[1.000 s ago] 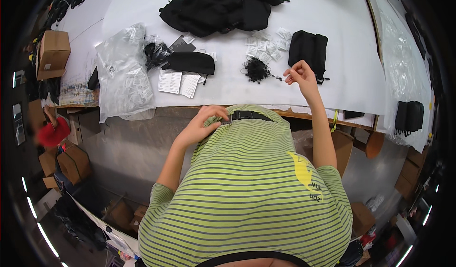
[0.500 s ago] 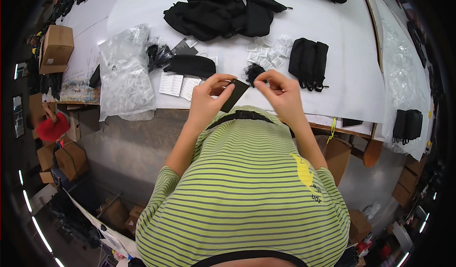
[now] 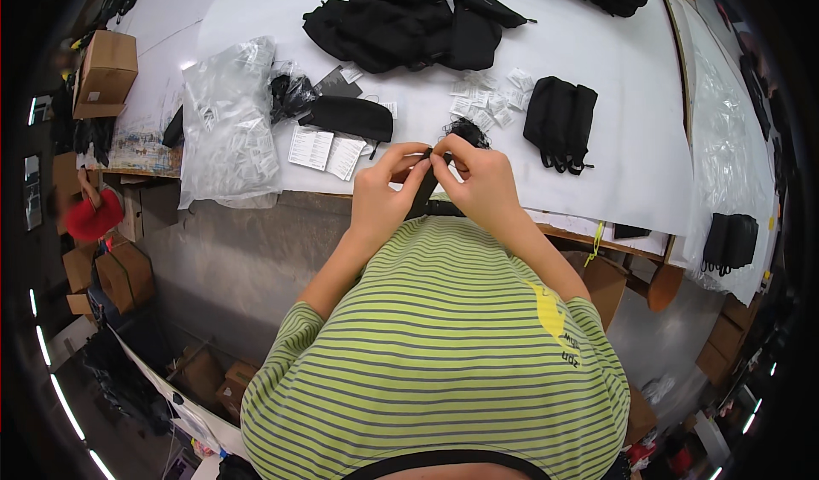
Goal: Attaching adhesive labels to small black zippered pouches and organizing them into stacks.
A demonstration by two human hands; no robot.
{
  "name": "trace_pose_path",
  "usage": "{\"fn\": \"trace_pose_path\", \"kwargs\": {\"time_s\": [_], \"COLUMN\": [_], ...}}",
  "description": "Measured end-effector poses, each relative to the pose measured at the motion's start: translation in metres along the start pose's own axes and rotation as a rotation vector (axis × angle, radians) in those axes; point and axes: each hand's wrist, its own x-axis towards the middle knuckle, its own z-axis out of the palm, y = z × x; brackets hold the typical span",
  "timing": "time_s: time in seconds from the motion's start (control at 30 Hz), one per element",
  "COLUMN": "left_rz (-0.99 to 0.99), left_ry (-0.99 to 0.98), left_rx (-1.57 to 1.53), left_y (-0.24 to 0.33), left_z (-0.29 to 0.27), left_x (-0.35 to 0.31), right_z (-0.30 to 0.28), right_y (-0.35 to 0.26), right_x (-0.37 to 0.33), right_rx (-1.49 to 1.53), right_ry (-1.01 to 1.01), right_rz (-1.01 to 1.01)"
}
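Observation:
In front of my waist, my left hand [image 3: 380,194] pinches a black card tag [image 3: 423,193] between thumb and fingers. My right hand [image 3: 483,178] is closed in a pinch at the tag's top end, its fingertips meeting those of the left. Whatever thin thing the right fingers hold is too small to make out. Just beyond them lies a tangle of black strings [image 3: 469,132] on the white table [image 3: 631,147]. White printed cards [image 3: 310,147] and a flat black pouch [image 3: 351,116] lie to the left of my hands.
Small clear packets with white labels [image 3: 486,98] lie beyond the strings, with black pouches [image 3: 559,120] to their right. A large clear plastic bag [image 3: 229,134] sits at the left. Black bags [image 3: 401,21] are piled at the back. At far left a person in red [image 3: 94,215] is visible.
My right hand has moved left and met the left hand at the tag's top end. The tag has turned and now shows narrower.

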Motion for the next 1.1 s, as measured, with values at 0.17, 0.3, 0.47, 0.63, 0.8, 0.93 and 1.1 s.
{"fn": "trace_pose_path", "kwargs": {"time_s": [0.17,0.3,0.47,0.63,0.8,0.93,1.1], "left_rz": [0.121,0.037,-0.045,-0.063,0.109,0.066,0.125], "left_ry": [0.071,-0.057,-0.162,-0.206,0.274,0.510,0.123], "left_rx": [0.073,-0.147,-0.309,-0.240,0.156,0.883,0.986], "left_y": [-0.002,-0.004,-0.015,-0.026,-0.140,-0.241,-0.218], "left_z": [0.001,-0.006,-0.012,-0.021,-0.065,-0.127,-0.148], "left_x": [0.000,0.000,0.001,0.011,0.083,0.094,0.096], "right_z": [0.001,-0.008,0.001,0.007,0.009,0.016,0.021], "right_y": [0.005,0.018,0.021,0.021,0.021,0.027,0.037], "right_x": [0.001,0.004,0.003,0.010,0.013,0.010,0.006], "right_rx": [0.347,0.758,0.934,1.026,1.011,1.010,0.991], "right_ry": [-0.071,-0.320,-0.412,-0.436,-0.350,-0.286,-0.097], "right_rz": [0.274,0.481,0.494,0.454,0.479,0.513,0.540]}}
